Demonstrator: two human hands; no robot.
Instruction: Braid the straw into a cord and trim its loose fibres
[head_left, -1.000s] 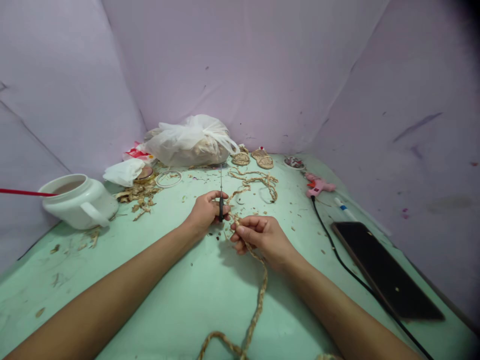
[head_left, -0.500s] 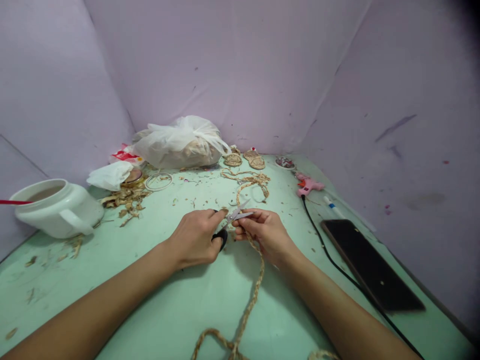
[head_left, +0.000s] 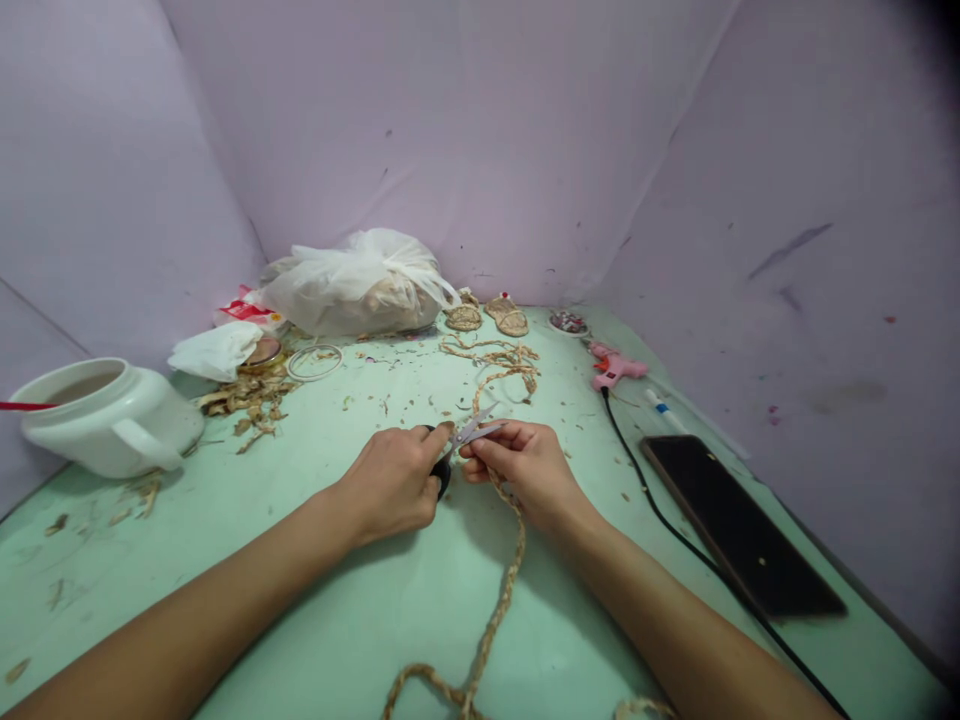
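Observation:
My left hand (head_left: 394, 482) is closed around the black handles of a pair of scissors (head_left: 469, 432), whose blades point right and stand slightly apart at my right fingertips. My right hand (head_left: 529, 470) pinches a braided straw cord (head_left: 511, 580) right beside the blades. From that hand the cord runs down to the near edge of the table, where it bends into loops. Beyond the hands, more braided cord (head_left: 501, 358) lies in loose curls. Whether the blades touch the cord is hard to make out.
At left stand a white pot (head_left: 112, 415) and dry plant scraps (head_left: 255, 395). A white plastic bag (head_left: 360, 285) lies at the back near small woven slippers (head_left: 508, 316). A pink glue gun (head_left: 616, 368), its black cable and a dark phone (head_left: 742, 525) are at right.
The scissor blades have closed a little, with the fingers of my left hand drawing together on the handles. My right hand keeps its pinch in nearly the same spot.

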